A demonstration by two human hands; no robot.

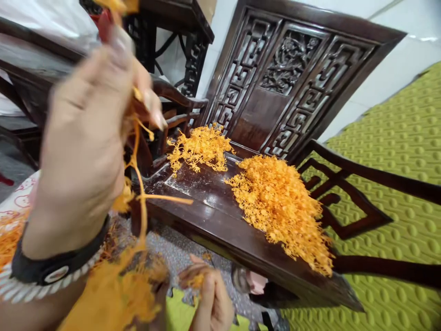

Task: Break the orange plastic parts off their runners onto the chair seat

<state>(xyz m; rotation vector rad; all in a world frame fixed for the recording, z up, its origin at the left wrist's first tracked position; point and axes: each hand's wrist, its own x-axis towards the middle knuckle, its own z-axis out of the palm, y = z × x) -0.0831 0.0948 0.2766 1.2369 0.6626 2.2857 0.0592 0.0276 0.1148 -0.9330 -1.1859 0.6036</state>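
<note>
My left hand (86,124), large, near and blurred, wears a black wristband and a pale braided bracelet. Its fingers are curled round thin orange plastic strands (139,174), which hang down below the palm. Something red and orange shows at its fingertips, too smeared to name. Low in the middle, my right hand (213,299) has its fingers bent around a small orange plastic piece (197,281). A blurred orange cluster (113,294) fills the space below my left wrist. On the dark wooden chair seat (206,211) lie a smaller heap (203,147) and a larger heap (279,202) of frilly orange pieces.
The chair has a carved lattice back (251,115) and a dark armrest (379,179) at the right. Yellow-green bumpy matting (396,138) stands beyond it. More orange strands (12,234) lie on patterned white cloth at the far left. Speckled floor (182,246) shows below.
</note>
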